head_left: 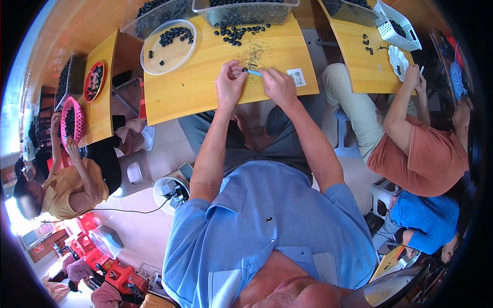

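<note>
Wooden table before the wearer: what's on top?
On the table: a round tray holding dark round pieces, more loose pieces, dark crumbs, a white label, and a clear box at the far edge. What lies directly under the box, left hand and right hand is hidden.

My feed shows a yellow wooden counter (179,95) — on it, a round clear plastic dish (172,55), clear oblong plastic tub (249,17), round black pieces (236,35), dark crumbs (253,50), white rectangular label (296,77).

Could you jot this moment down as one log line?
Left hand: pinching small dark ball | Right hand: holding slim blue tool toward it | Table: round clear tray, loose dark balls, white label
</note>
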